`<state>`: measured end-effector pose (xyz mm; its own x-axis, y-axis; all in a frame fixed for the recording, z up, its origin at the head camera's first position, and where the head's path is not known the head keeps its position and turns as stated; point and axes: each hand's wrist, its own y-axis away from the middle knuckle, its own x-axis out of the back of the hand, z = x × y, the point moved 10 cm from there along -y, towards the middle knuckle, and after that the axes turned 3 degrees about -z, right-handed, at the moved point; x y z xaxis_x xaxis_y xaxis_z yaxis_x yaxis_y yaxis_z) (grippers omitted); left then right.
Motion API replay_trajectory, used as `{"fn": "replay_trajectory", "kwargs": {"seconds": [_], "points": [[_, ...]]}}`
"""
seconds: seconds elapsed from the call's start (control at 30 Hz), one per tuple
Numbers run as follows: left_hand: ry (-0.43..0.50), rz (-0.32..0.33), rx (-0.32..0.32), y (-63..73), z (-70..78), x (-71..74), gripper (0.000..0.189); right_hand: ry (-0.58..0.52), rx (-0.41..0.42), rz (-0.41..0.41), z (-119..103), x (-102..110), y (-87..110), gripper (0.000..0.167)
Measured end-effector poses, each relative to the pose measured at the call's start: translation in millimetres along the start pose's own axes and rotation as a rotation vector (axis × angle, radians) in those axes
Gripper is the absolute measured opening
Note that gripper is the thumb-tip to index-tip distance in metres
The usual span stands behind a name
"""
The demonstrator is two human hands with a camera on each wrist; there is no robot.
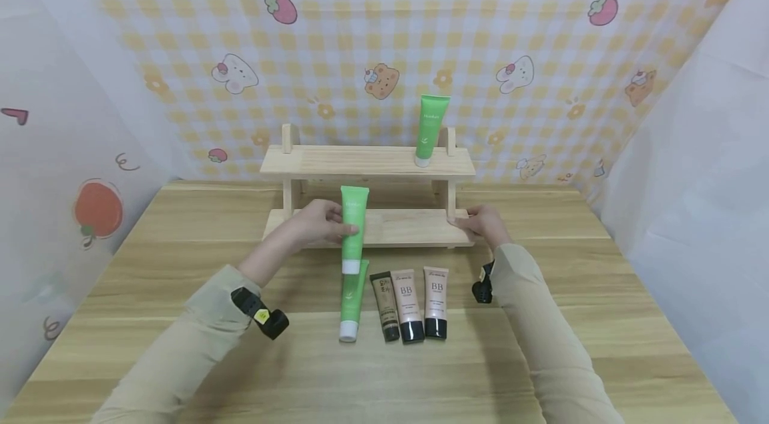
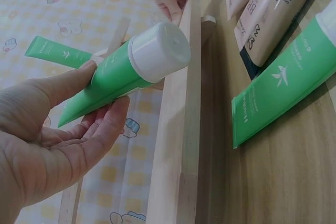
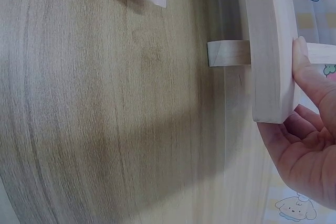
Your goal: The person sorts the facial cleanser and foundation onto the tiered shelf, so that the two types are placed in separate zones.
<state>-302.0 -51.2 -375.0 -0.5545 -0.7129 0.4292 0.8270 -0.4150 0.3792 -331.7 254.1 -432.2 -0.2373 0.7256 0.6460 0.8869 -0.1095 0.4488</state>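
My left hand (image 1: 318, 220) pinches a green squeeze tube (image 1: 354, 217) between thumb and fingers, its white cap pointing down, in front of the lower shelf board. In the left wrist view that held tube (image 2: 113, 80) crosses the palm with its cap toward the camera. My right hand (image 1: 485, 225) grips the right end of the two-tier wooden rack's lower board (image 1: 414, 227). The right wrist view has the thumb on one face of the board (image 3: 270, 51) and fingers curled beneath. Another green tube (image 1: 430, 130) stands cap-down on the upper board (image 1: 360, 160), at its right.
On the table (image 1: 288, 370) before the rack lie a green tube (image 1: 351, 307), partly covered in the head view by the held one, a small brown tube (image 1: 385, 304) and two pink BB cream tubes (image 1: 408, 304) with black caps. A patterned cloth (image 1: 336, 43) hangs behind.
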Motion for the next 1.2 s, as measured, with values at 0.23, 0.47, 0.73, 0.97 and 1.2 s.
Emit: {"fn": "replay_trajectory", "kwargs": {"seconds": [0.23,0.47,0.73,0.97,1.2], "points": [[0.019,0.007,-0.013,-4.4,8.0,6.8,0.063,-0.019,-0.004,-0.002,0,0,1.9,0.073],[0.006,0.007,-0.015,-10.5,11.0,11.8,0.068,-0.007,0.011,0.006,-1,0,3.7,0.071],[0.003,0.014,-0.026,-16.8,22.3,14.6,0.061,-0.012,0.007,0.015,0,0,0.7,0.072],[-0.027,0.016,-0.038,-19.8,34.9,19.3,0.057,0.019,0.012,0.013,-2,2,2.4,0.073],[-0.062,0.027,-0.035,-22.5,41.9,23.1,0.057,0.008,0.02,0.03,11,1,-20.4,0.082]]}}
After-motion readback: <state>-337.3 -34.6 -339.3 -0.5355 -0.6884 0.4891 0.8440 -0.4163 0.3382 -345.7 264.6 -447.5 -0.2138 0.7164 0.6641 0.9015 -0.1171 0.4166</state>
